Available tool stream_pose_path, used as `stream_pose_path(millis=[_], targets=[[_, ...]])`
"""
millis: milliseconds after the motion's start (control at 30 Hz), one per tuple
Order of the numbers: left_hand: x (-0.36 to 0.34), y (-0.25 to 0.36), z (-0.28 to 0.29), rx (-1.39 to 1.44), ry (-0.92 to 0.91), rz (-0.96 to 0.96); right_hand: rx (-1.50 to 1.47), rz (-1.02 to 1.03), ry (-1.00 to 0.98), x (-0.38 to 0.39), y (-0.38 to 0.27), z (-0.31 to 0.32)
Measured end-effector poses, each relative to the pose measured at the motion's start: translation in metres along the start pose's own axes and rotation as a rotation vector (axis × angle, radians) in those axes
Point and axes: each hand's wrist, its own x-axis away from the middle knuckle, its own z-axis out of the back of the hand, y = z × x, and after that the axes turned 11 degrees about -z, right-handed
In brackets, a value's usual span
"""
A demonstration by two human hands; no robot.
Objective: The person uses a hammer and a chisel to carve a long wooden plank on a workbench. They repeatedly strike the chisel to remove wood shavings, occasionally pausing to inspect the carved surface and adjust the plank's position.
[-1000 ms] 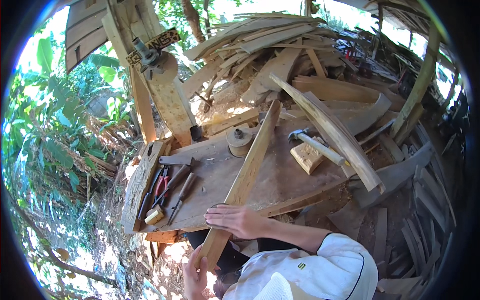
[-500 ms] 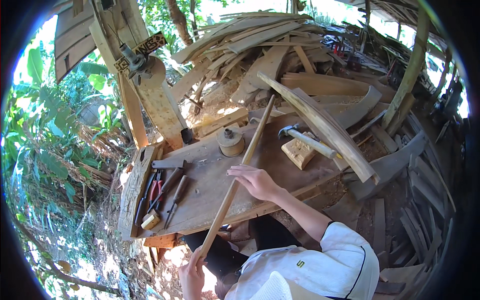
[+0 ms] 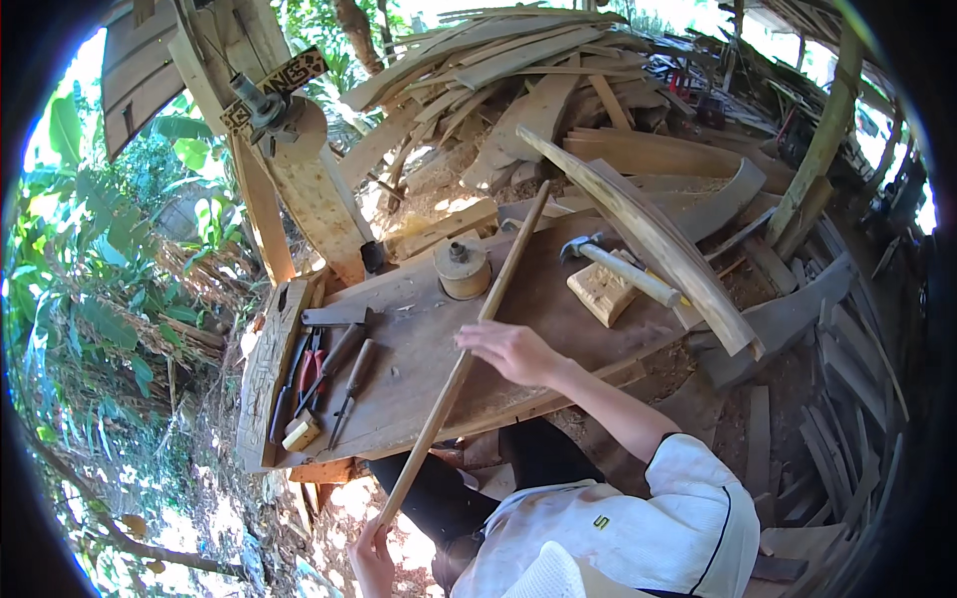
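A long, slim wooden strip (image 3: 431, 424) slants across the bench's front edge, its far end pointing away from me. My left hand (image 3: 372, 560) is closed around its near end, low in the view. Farther up the strip, my right hand (image 3: 510, 351) lies across it with fingers stretched out flat, touching the wood rather than wrapping it. The strip crosses a broad wooden bench top (image 3: 409, 374). Just beyond my right hand stands a round tin (image 3: 462, 271) with a spout on its top.
Left on the bench lie a chisel (image 3: 353, 394), red-handled pliers (image 3: 311, 371) and other hand tools. On the right, a hammer (image 3: 628, 274) rests over a carved wooden block (image 3: 601, 292), beside a thick beam (image 3: 648, 244). Behind rises a heap of cut boards (image 3: 518, 70). A grinder (image 3: 264, 110) hangs on a post.
My left hand and the strip's near end have shifted slightly down and left, toward me. My right hand's fingers look straighter on the strip. The whole view has tilted a little.
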Motion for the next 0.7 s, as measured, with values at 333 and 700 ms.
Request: stream_pose_path(millis=[333, 700], targets=[[-0.010, 0.009, 0.007, -0.305, -0.067, -0.005, 0.079, -0.051, 0.085, -0.002, -0.006, -0.007], [-0.106, 0.054, -0.068, -0.367, -0.185, -0.322, -0.010, 0.137, -0.046, 0.028, -0.049, -0.041]])
